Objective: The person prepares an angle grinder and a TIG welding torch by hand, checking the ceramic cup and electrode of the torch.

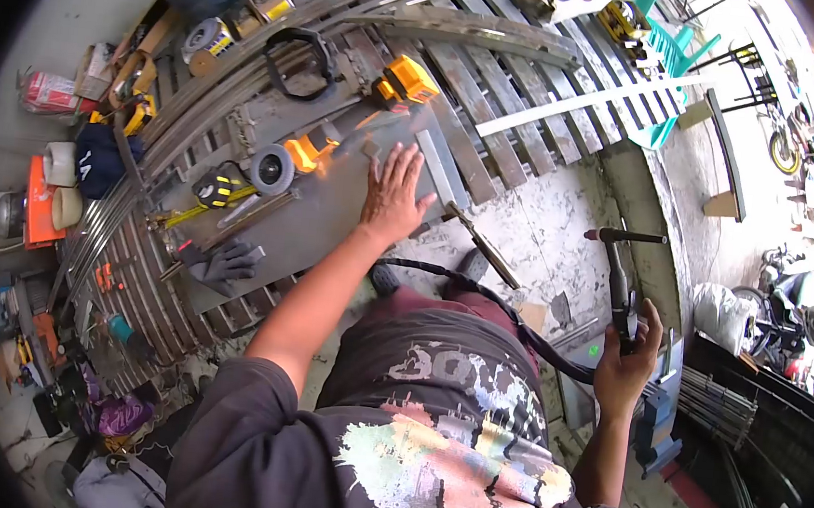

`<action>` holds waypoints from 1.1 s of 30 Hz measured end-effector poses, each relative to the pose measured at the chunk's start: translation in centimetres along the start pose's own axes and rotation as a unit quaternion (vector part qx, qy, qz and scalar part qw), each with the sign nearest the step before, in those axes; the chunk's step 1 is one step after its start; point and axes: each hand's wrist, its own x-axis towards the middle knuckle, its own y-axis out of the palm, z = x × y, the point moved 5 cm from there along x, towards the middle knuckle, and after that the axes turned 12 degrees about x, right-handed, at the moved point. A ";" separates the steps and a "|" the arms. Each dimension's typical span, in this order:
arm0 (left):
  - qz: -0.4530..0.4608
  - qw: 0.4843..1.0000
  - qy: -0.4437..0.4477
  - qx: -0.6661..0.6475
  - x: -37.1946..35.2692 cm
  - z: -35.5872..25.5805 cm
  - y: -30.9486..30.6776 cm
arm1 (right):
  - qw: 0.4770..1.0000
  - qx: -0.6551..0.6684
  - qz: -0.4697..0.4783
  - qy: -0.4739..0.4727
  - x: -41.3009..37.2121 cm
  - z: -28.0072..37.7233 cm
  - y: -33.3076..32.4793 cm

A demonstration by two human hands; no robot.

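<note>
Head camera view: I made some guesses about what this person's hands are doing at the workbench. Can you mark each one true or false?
1. The left hand lies flat on a metal plate. True.
2. The right hand holds a hammer. False: it grips a welding torch with a black hose trailing from it.
3. A pair of dark gloves lies unworn on the bench. True.
4. The left hand is gripping the tape measure. False: the tape measure lies on the bench, apart from the hand, beside the grinder.
</note>
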 end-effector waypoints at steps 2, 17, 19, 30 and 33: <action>-0.025 1.000 -0.011 0.010 0.8 0.2 1.8 | 0.998 0.004 -0.003 0.066 0.1 0.1 0.0; 0.041 0.994 -0.045 0.092 2.1 -1.1 1.1 | 0.960 0.020 0.264 -0.089 15.9 -8.9 9.1; 0.063 0.992 -0.048 0.102 1.9 -1.1 1.4 | 0.949 0.053 0.290 -0.111 17.9 -9.5 10.9; 0.070 0.986 -0.043 0.143 1.5 -0.9 2.5 | 0.923 0.053 0.340 -0.170 19.9 -9.5 15.2; 0.079 0.988 -0.056 0.124 1.2 -0.7 2.9 | 0.916 0.053 0.345 -0.201 20.1 -10.0 15.2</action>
